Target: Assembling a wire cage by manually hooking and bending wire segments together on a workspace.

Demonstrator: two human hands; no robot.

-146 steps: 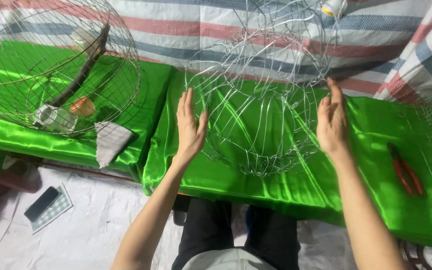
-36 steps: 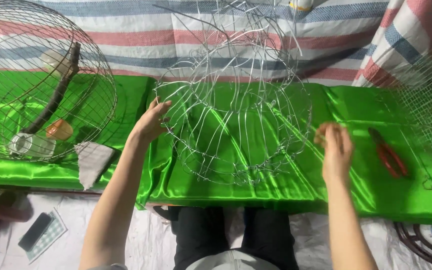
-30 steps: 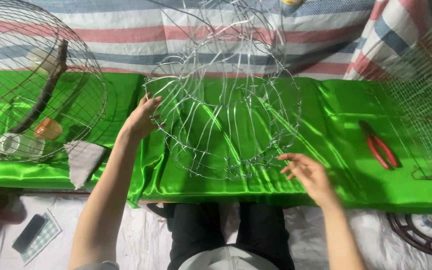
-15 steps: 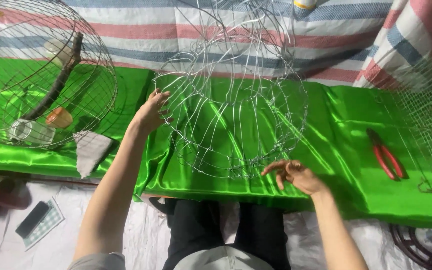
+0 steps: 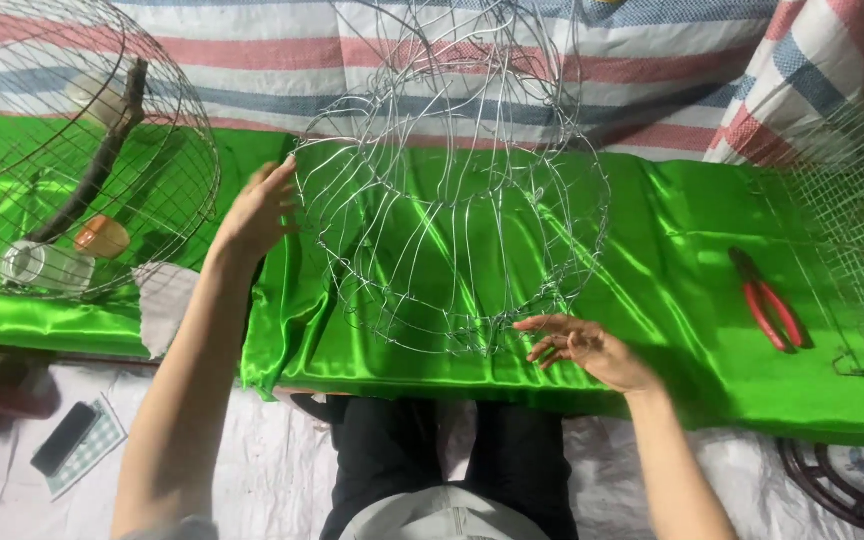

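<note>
Head view: left hand point(image 5: 257, 210) steadying wire frame point(image 5: 452, 200) at left rim, fingers spread flat. Right hand point(image 5: 582, 345) touching near-right bottom edge, fingers loosely spread, pinching nothing. Frame standing mid green surface point(image 5: 672, 290); red pliers point(image 5: 767, 300) lying right.

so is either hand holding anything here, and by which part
The left hand steadies the wire frame at its upper left rim; the right hand touches its lower right edge, fingers spread, with no clear grip.
</note>
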